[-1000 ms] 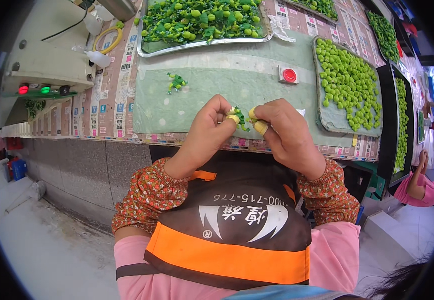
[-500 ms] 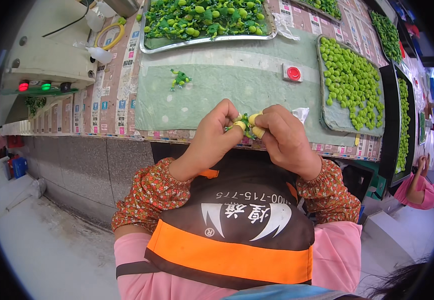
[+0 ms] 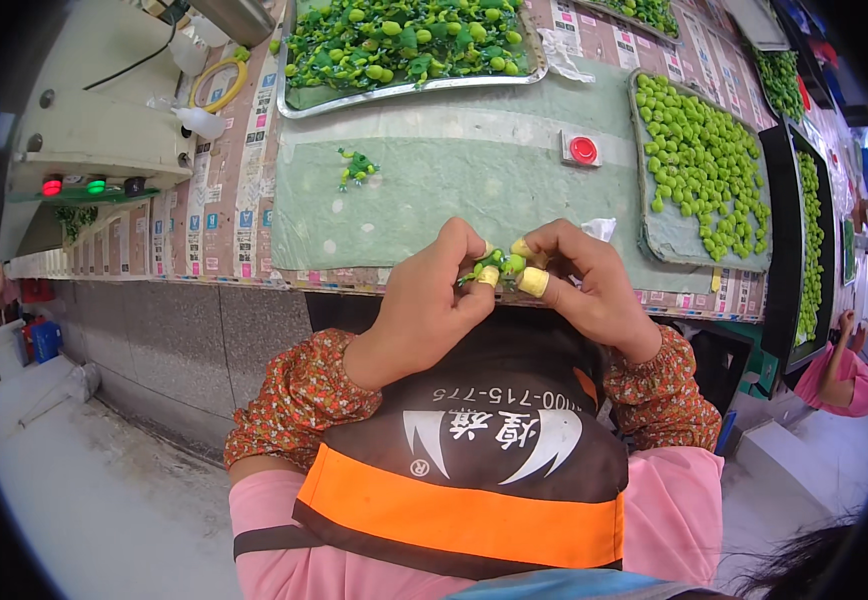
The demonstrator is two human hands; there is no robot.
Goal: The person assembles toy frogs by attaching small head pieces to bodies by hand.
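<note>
Near the table's front edge, my left hand (image 3: 424, 300) pinches a small green plastic piece (image 3: 493, 261) between thumb and forefinger. It has a lighter round knob facing right, and its exact kind is too small to tell. My right hand (image 3: 594, 285) closes its taped thumb and forefinger on the knob side of the same piece. Yellow tape wraps fingertips of both hands. A loose piece of similar green (image 3: 358, 169) lies on the pale green cloth (image 3: 404, 215), ahead of my left hand.
Beyond the cloth stands a metal tray (image 3: 414, 95) heaped with green pieces. To the right are a tray of light green round parts (image 3: 699, 160), a red push button (image 3: 582, 150) and a black crate (image 3: 782, 210). A machine (image 3: 94, 110) with lit lamps stands left. Another person (image 3: 844, 375) sits far right.
Both hands have shifted slightly toward me and turned, so more of the green piece and its round knob shows between the fingertips. The loose piece stays on the cloth.
</note>
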